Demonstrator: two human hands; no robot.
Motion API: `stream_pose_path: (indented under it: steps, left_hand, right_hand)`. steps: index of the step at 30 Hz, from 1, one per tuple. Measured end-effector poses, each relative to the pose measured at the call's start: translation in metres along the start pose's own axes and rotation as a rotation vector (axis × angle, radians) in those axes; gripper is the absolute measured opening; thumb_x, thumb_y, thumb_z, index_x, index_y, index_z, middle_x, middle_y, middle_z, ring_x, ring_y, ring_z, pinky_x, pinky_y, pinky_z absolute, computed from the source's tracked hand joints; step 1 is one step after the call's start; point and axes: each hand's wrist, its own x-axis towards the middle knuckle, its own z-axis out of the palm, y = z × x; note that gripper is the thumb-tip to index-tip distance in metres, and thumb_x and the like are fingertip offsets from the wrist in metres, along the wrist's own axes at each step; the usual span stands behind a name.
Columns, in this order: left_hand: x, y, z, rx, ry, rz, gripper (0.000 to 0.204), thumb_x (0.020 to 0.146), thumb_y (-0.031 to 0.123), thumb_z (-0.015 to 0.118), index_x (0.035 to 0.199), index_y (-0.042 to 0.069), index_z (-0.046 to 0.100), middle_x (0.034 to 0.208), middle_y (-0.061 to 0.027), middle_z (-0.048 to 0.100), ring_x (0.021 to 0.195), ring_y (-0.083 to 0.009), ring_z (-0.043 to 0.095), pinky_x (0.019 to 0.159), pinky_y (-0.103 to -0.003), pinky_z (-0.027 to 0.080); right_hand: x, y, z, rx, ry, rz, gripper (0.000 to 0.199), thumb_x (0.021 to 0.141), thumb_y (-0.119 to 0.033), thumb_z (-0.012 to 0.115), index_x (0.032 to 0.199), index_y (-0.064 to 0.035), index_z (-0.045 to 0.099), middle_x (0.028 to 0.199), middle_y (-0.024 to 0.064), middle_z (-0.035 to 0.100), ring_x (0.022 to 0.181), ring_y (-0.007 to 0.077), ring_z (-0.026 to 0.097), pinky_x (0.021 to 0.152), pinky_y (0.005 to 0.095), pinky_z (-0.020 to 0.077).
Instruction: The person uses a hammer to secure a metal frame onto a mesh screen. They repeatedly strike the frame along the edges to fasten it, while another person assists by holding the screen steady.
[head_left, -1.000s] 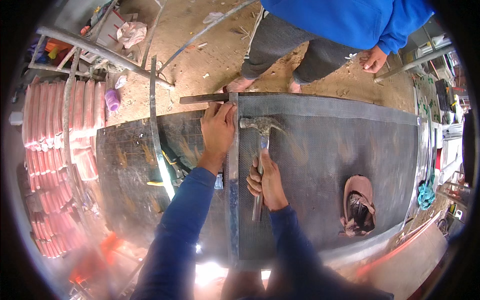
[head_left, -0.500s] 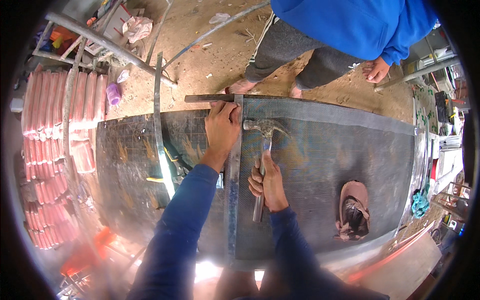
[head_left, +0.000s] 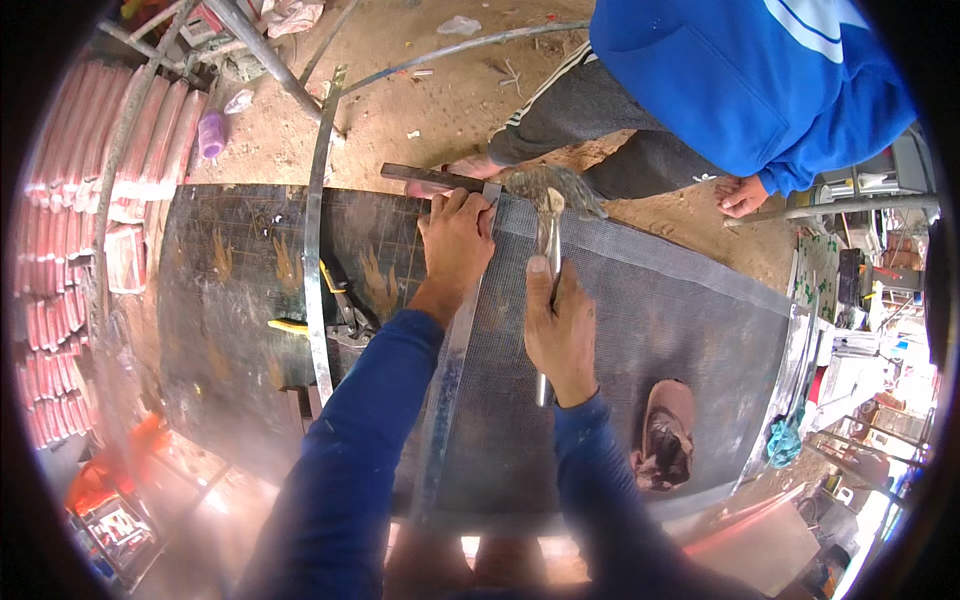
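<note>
My right hand (head_left: pixel 562 325) is wrapped round the metal handle of a claw hammer (head_left: pixel 551 235). The hammer's head is above the far edge of a grey wire mesh (head_left: pixel 600 330), close to the end of a flat metal strip (head_left: pixel 450 370). That strip runs along the mesh's left edge. My left hand (head_left: pixel 456 245) is closed over the strip's far end with bent fingers, next to a dark bar (head_left: pixel 425 180) at the table edge. Tin snips with yellow handles (head_left: pixel 340 295) lie left of my left forearm, partly behind a loose shiny metal strip (head_left: pixel 315 220).
A brown cap (head_left: pixel 667 430) lies on the mesh at right. Across the dark tabletop (head_left: pixel 220 330) stands a person in a blue top (head_left: pixel 700 80), one hand hanging down. Stacked pinkish packs (head_left: pixel 70 250) are at left. Metal poles (head_left: pixel 260 60) slant over the sandy ground behind.
The hammer has risen from over the mesh toward its far edge and looks larger. My left hand stays on the strip's end. The view has shifted, and the other person appears farther right.
</note>
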Motion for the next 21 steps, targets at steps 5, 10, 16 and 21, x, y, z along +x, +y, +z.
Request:
stream_pose_path:
  steps: [5,10,16,21]
  left_hand:
    - [-0.001,-0.002,-0.001,-0.006,-0.025,-0.044,0.008,0.101,0.018,0.077,0.102,0.013,0.071,0.107,-0.0029,0.072,0.112,-0.0371,0.067,0.086,-0.060,0.050]
    - [0.001,0.003,-0.001,-0.012,-0.138,-0.115,0.008,0.105,0.022,0.072,0.107,0.015,0.070,0.115,-0.0030,0.072,0.118,-0.0352,0.066,0.094,-0.060,0.046]
    - [0.003,0.005,-0.006,0.013,-0.160,-0.148,0.012,0.106,0.024,0.071,0.114,0.016,0.068,0.119,-0.0029,0.072,0.122,-0.0367,0.065,0.097,-0.060,0.047]
    - [0.004,0.008,-0.006,-0.007,-0.177,-0.150,0.010,0.107,0.023,0.070,0.112,0.015,0.067,0.121,-0.0036,0.071,0.122,-0.0371,0.065,0.098,-0.062,0.047]
  right_hand:
    - [0.008,-0.031,0.001,-0.107,0.005,-0.022,0.049,0.119,-0.041,0.059,0.099,0.0036,0.057,0.065,0.0249,0.064,0.059,0.0463,0.070,0.056,0.0536,0.0520]
    - [0.016,-0.014,0.017,-0.267,-0.053,0.052,0.048,0.118,-0.040,0.060,0.101,0.0043,0.059,0.069,0.0300,0.068,0.067,0.0492,0.075,0.058,0.0554,0.0553]
    - [0.012,-0.040,0.007,-0.134,-0.008,0.058,0.048,0.118,-0.041,0.061,0.101,0.0038,0.059,0.072,0.0304,0.069,0.068,0.0504,0.075,0.058,0.0554,0.0545]
    - [0.007,-0.037,0.010,-0.137,0.017,0.009,0.047,0.118,-0.040,0.061,0.102,0.0039,0.059,0.073,0.0304,0.069,0.067,0.0509,0.074,0.058,0.0546,0.0540]
